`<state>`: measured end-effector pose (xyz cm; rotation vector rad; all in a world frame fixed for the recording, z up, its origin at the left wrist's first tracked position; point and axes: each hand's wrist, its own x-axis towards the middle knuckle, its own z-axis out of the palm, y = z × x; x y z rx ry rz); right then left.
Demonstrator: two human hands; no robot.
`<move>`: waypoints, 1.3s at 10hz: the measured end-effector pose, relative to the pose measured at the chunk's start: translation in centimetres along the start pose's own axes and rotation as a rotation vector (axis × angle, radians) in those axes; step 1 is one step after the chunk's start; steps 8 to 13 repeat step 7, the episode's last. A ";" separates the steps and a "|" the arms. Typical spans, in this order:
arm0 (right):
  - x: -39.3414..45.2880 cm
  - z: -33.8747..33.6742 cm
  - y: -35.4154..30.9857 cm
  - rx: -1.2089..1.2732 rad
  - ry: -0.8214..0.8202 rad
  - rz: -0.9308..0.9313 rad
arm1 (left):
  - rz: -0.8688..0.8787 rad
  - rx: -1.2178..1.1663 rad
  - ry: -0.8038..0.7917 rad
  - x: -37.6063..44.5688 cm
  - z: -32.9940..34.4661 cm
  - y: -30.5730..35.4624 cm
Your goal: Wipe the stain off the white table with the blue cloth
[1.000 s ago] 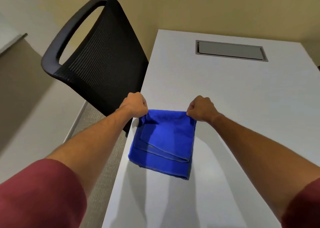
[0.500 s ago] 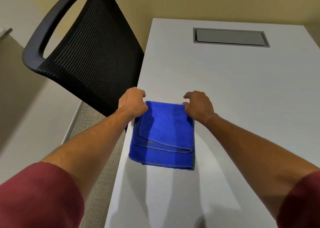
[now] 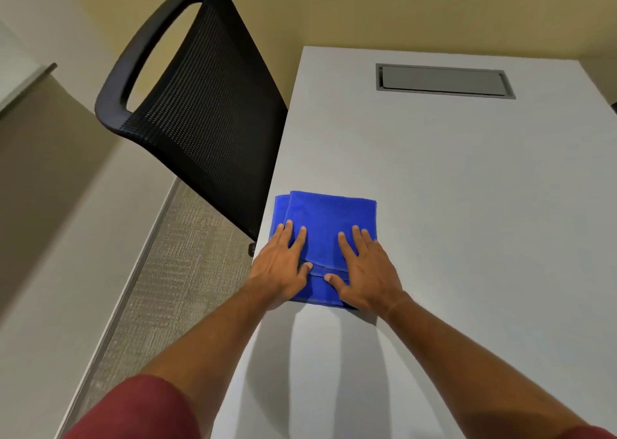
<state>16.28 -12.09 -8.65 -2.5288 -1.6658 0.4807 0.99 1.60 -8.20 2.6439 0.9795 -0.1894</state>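
Note:
A folded blue cloth [image 3: 329,219] lies flat on the white table [image 3: 467,204], close to the table's left edge. My left hand [image 3: 282,265] rests palm down on the cloth's near left part, fingers spread. My right hand [image 3: 365,270] lies flat on its near right part, fingers spread too. Neither hand grips the cloth; both press on top of it. No stain shows on the table in this view.
A black mesh office chair [image 3: 200,111] stands tight against the table's left edge, just beyond the cloth. A grey cable hatch [image 3: 444,80] is set into the far part of the table. Carpet floor [image 3: 167,271] lies to the left.
Both hands let go of the cloth's far corners, drew back toward me and now lie flat and spread on its near part. The cloth lies flatter.

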 end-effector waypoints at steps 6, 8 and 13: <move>-1.2 -0.2 0.5 -0.033 -0.010 -0.029 | -0.023 0.082 0.017 -1.8 0.7 0.6; -2.0 -1.7 0.4 -0.029 0.037 -0.020 | -0.014 0.141 0.073 -2.3 -1.0 1.1; -2.0 -1.7 0.4 -0.029 0.037 -0.020 | -0.014 0.141 0.073 -2.3 -1.0 1.1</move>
